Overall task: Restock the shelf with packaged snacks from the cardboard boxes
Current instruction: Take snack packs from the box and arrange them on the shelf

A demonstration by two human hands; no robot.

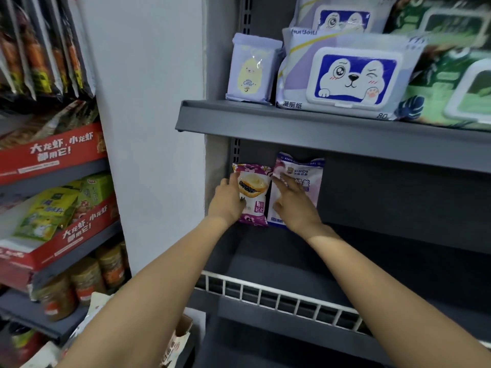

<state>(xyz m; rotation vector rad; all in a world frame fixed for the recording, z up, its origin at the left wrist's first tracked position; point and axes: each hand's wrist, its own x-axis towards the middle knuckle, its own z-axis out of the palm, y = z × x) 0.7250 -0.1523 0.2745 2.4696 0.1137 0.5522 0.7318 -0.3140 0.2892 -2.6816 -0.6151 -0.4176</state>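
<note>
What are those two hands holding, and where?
The left hand grips the purple snack pack by its left edge. The right hand rests flat on the white pack.

**Shiny Packs on a Dull Shelf**

The purple snack pack (252,193) and the pale one (300,181) at its 3 o'clock are shiny plastic. The grey shelf (265,251) looks like smooth, dull metal. Its white rail (279,296) is wire.

Purple flowered snack packet (252,193), grey shelf (398,266)
</note>
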